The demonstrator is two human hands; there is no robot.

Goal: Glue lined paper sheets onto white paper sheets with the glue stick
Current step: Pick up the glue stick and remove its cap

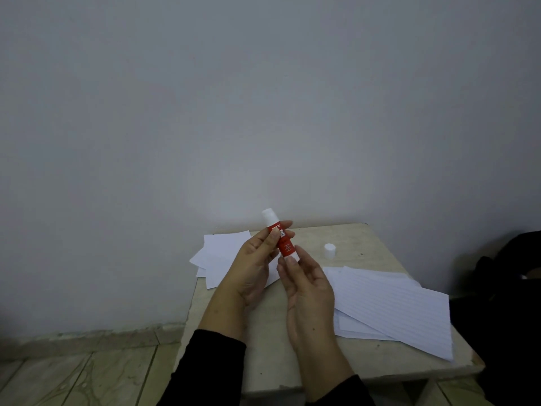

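Observation:
A red glue stick (pixel 281 240) with white ends is held upright and tilted above the small table (pixel 380 253). My left hand (pixel 257 265) grips its red body around the middle. My right hand (pixel 304 288) pinches its lower white end with thumb and fingertips. The white cap (pixel 329 251) stands alone on the table to the right of the stick. A pile of lined paper sheets (pixel 392 309) lies on the table's right side. White paper sheets (pixel 218 256) lie at the far left corner, partly hidden by my left hand.
The table stands against a plain grey wall (pixel 263 112). A dark bag or chair (pixel 503 288) sits close to the table's right edge. Tiled floor (pixel 73 373) lies to the left, below the table's left edge.

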